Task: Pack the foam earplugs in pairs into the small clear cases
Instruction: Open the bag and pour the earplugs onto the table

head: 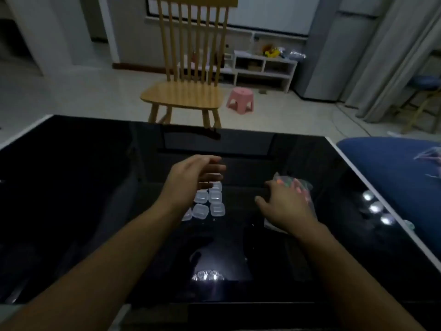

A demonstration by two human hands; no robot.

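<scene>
Glossy black desk (95,187) with a white edge, dim room beyond. Landmark: cluster of small clear cases (208,203) near the desk's middle, lids down, packed side by side in short rows, touching or nearly so.

Left hand (191,180) hovering just above the cluster's far-left part, palm turned inward, fingers straight and loosely spread, holding nothing; wrist and forearm covering the cases at the cluster's left edge. Whether any fingertip touches a case: cannot tell.

Right of the cluster, well apart from it, a clear plastic bag of foam earplugs (294,187) lying on the desk, pink, orange and greenish blurs showing through the plastic. Right hand (286,206) laid flat on top of that bag, fingers extended and spread, pressing rather than pinching; thumb pointing back toward the cluster. Blurred here, so exact contact under the palm unclear.

No earplug visible inside any case; contents too small and hazy to tell.

Nearer than the cluster, at the desk's near edge, bright lamp reflections (207,275) in the gloss. Far right of the cluster, along the white edge, three more bright glints (375,207).

Beyond the cluster, past the desk's far edge, a wooden spindle-back chair (188,91), and to its right a small pink stool (239,100) on the pale floor. Right of the desk, something blue and cushioned (393,168).
</scene>
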